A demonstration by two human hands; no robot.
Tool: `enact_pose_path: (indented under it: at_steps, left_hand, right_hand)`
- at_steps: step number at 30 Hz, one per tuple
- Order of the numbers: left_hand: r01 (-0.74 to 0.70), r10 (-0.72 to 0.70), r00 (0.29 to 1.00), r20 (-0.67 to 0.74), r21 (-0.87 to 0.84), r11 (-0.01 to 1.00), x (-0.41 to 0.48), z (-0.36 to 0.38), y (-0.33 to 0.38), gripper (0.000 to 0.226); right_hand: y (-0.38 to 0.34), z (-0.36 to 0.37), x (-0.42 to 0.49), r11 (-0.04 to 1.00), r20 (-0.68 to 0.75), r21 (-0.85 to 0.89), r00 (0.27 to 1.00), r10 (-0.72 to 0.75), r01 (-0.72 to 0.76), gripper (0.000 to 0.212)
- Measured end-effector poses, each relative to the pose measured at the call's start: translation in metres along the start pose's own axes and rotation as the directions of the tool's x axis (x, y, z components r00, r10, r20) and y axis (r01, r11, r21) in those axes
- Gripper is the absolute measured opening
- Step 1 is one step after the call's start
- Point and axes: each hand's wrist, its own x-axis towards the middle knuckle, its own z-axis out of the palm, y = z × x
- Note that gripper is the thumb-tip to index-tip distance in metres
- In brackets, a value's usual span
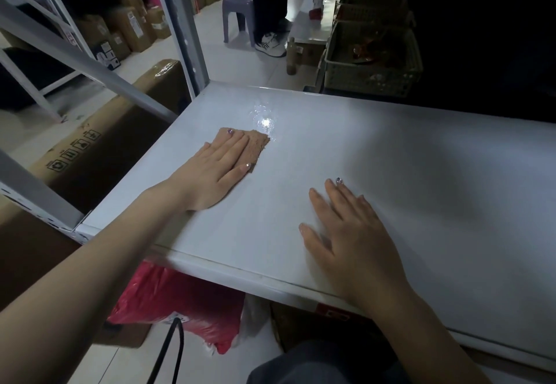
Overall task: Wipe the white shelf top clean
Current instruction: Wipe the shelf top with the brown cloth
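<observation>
The white shelf top (pixel 421 191) fills the middle. The left hand (pixel 215 173) lies flat with straight fingers on a brown cloth (pixel 258 147) and presses it onto the shelf, at about 10 o'clock from the middle. The right hand (pixel 349 233) lies flat and wide on the bare shelf, at 5 o'clock from the cloth, holding nothing. A bright spot of light (pixel 266 122) shines at the cloth's 12 o'clock. A red bag (pixel 180 305) sits under the shelf at 7 o'clock. A basket (pixel 373 61) stands at 1 o'clock.
</observation>
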Motion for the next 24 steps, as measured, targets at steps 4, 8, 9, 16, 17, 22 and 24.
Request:
enact_pose_path:
  at_steps: [4, 8, 9, 16, 17, 22, 24]
  left_hand:
    - [-0.004, 0.004, 1.000, 0.001, -0.003, 1.000, 0.013, -0.005, 0.004, 0.052]
    - [0.018, -0.018, 1.000, 0.005, 0.003, 1.000, 0.026, -0.007, 0.004, 0.052]
    - [0.021, -0.021, 1.000, 0.003, 0.004, 1.000, 0.030, -0.007, 0.003, 0.052]
    - [0.044, -0.044, 0.999, -0.011, 0.006, 0.999, 0.061, -0.006, -0.005, 0.054]
    - [0.043, -0.043, 0.999, -0.015, 0.010, 0.999, 0.066, -0.006, -0.007, 0.054]
    - [0.057, -0.056, 0.998, -0.016, 0.034, 0.998, 0.088, -0.008, -0.011, 0.054]
    - [0.063, -0.062, 0.998, -0.021, 0.036, 0.997, 0.097, -0.010, -0.011, 0.054]
  right_hand:
    - [0.000, 0.001, 0.000, 1.000, -0.011, 0.009, 1.000, -0.005, 0.005, 0.082]
    - [-0.001, 0.002, 0.000, 0.999, -0.043, 0.033, 0.999, -0.010, 0.011, 0.076]
    - [0.000, 0.002, 0.000, 0.999, -0.038, 0.035, 0.999, -0.013, 0.014, 0.076]
    - [0.002, 0.010, 0.002, 0.998, -0.117, -0.054, 0.993, 0.024, -0.030, 0.057]
    - [0.002, 0.012, 0.002, 0.998, -0.125, -0.055, 0.992, 0.021, -0.029, 0.056]
    - [0.002, 0.014, 0.003, 0.999, -0.155, -0.029, 0.988, 0.027, -0.032, 0.056]
    - [0.002, 0.014, 0.002, 0.999, -0.165, -0.022, 0.986, 0.021, -0.025, 0.055]
